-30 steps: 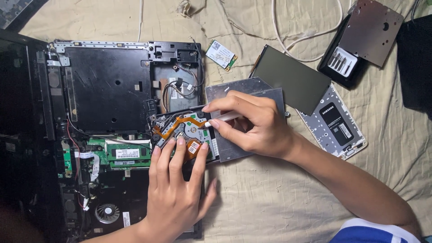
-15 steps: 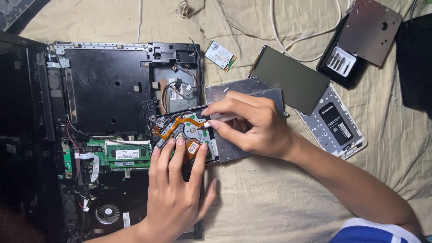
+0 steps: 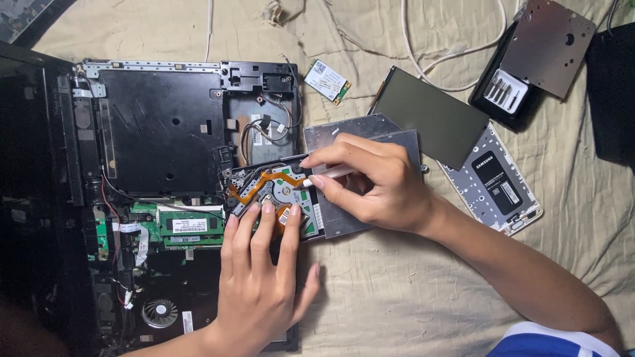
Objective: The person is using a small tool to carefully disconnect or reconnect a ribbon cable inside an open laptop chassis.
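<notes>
Our left hand (image 3: 261, 281) lies flat, fingers released, pinning the opened grey metal optical drive with orange ribbon cable (image 3: 278, 192). Our right hand (image 3: 370, 185) pinches a slim pale tool (image 3: 327, 174) just above those fingertips.

white label on green memory stick (image 3: 192, 224) | white sticker on small wireless card (image 3: 326, 80) | dark rectangular screen panel (image 3: 430, 117) lying on cloth | white label on phone back (image 3: 510, 192)

An opened laptop (image 3: 159, 139) lies at left on the cloth (image 3: 410, 297), with a disc drive (image 3: 278, 195) at its right edge. Right of the drive lie a metal plate (image 3: 430, 122) and a phone (image 3: 493, 182); behind it lies a small card (image 3: 327, 81). A fan (image 3: 159, 312) sits in the laptop's near corner.
</notes>
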